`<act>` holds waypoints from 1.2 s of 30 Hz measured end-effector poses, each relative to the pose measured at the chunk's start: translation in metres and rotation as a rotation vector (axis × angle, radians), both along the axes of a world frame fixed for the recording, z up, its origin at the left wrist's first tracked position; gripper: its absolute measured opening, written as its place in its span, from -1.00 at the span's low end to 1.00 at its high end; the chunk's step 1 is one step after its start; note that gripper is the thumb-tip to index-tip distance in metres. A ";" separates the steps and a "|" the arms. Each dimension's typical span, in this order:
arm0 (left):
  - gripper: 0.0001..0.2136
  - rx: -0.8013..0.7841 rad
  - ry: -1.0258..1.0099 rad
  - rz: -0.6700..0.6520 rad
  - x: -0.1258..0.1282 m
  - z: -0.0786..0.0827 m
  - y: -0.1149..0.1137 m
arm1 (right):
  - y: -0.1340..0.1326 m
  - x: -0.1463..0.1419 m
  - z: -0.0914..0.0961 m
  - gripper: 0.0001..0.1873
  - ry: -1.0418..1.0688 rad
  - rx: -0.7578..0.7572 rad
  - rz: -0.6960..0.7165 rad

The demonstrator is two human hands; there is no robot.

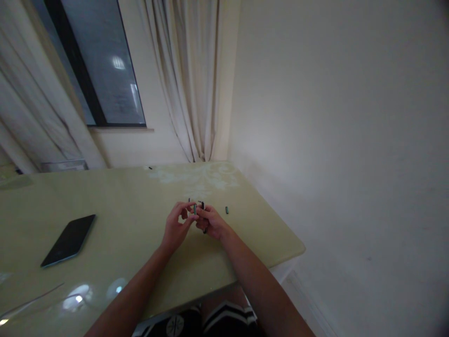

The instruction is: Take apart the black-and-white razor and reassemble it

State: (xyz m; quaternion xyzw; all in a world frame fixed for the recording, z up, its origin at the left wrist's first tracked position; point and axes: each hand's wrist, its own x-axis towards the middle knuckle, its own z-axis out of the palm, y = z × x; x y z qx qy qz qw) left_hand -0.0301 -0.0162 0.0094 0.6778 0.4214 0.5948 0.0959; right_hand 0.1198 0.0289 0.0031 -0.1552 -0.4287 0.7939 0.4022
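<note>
My left hand pinches a small green battery upright between thumb and fingertips. Close beside it, my right hand is closed around a small black object; its dark ends show above and below the fingers, and the rest is hidden. The two hands nearly meet over the table. To the right of them lies a second small battery, dark with green. A tiny dark thing shows just beyond my left fingertips, too small to name.
A black tablet lies on the pale green table to the left. A thin cable runs along the near left. At the far edge is a small dark item. A wall borders the right side; curtains hang behind.
</note>
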 end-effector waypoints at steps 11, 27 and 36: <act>-0.52 -0.325 -0.275 -0.148 -0.003 -0.003 0.007 | 0.009 -0.002 -0.003 -0.51 -0.128 0.019 -0.278; -0.51 -0.555 -0.529 -0.255 -0.005 -0.023 0.022 | -0.003 -0.002 -0.004 -0.78 -0.545 0.775 -0.757; -0.52 -0.673 -0.775 -0.434 -0.011 -0.031 0.025 | -0.002 -0.001 -0.006 -0.81 -0.545 0.878 -0.706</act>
